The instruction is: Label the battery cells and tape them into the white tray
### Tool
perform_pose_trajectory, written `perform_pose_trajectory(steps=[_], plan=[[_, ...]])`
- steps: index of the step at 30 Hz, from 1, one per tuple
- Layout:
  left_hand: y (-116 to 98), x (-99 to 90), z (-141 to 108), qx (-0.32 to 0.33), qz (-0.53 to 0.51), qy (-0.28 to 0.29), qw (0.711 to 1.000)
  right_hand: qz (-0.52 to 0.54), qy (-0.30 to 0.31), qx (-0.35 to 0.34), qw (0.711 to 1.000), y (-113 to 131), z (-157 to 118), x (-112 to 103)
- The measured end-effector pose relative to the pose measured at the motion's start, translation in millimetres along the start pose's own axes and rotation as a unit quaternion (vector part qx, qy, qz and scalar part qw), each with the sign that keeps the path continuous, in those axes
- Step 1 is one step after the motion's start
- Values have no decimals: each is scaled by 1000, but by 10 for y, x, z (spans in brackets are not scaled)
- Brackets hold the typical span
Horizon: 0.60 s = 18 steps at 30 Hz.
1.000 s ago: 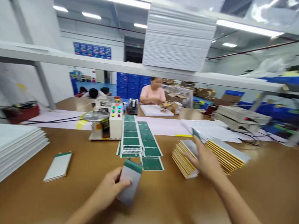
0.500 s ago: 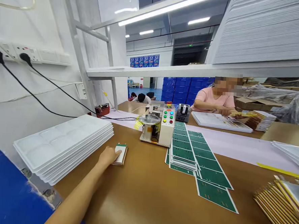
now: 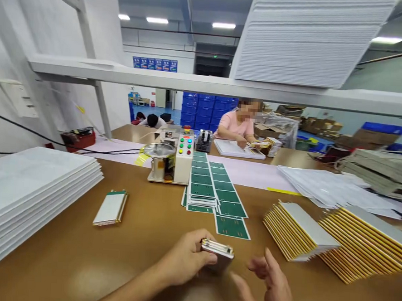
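Note:
Low in the middle of the view, my left hand (image 3: 190,259) grips a small stack of flat pouch battery cells (image 3: 219,256), with the edge carrying the metal tabs turned up. My right hand (image 3: 267,286) is just to the right of it, fingers apart and holding nothing. Another small stack of cells (image 3: 110,207), white with a green strip at its far end, lies on the brown table to the left. Two larger piles of gold-edged cells, a nearer-middle pile (image 3: 300,229) and a far-right pile (image 3: 369,242), lean in rows at the right.
Green sheets with white borders (image 3: 229,209) lie in overlapping columns beyond my hands. Behind them stands a tape dispenser machine (image 3: 183,161) with coloured buttons. White trays (image 3: 39,172) are stacked at the left. A co-worker (image 3: 238,125) sits across the table, under a shelf (image 3: 178,79).
The view has swung to the right. My left hand has let go of the small stack at the left and now holds another one. My right hand has come into view, open.

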<state>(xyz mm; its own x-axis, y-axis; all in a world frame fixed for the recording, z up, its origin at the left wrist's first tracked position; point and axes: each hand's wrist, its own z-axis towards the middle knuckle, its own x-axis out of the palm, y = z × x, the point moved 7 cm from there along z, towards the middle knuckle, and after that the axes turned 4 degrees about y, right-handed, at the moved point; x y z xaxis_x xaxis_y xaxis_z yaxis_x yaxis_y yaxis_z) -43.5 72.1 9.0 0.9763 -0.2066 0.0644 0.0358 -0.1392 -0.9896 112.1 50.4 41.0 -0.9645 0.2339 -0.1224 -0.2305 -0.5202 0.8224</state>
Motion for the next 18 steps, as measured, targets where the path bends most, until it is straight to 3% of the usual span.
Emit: perform_pose_trajectory(steps=[4,6,9,11,14,18], plan=[[3,-51,-2,-7,-18,25,999,21,-39,70,997,36,364,-535],[16,-30,-14,-5,-34,27,999,111,-20,152,982,-68,467,-605],[39,16,-28,4,-53,34,998,252,55,310,915,-245,415,-348],[48,25,-30,12,-48,38,998,306,104,374,869,-274,324,-96],[50,20,-34,22,-23,39,999,359,124,395,836,-269,261,151],[61,34,-57,29,4,37,999,400,122,374,828,-315,247,167]])
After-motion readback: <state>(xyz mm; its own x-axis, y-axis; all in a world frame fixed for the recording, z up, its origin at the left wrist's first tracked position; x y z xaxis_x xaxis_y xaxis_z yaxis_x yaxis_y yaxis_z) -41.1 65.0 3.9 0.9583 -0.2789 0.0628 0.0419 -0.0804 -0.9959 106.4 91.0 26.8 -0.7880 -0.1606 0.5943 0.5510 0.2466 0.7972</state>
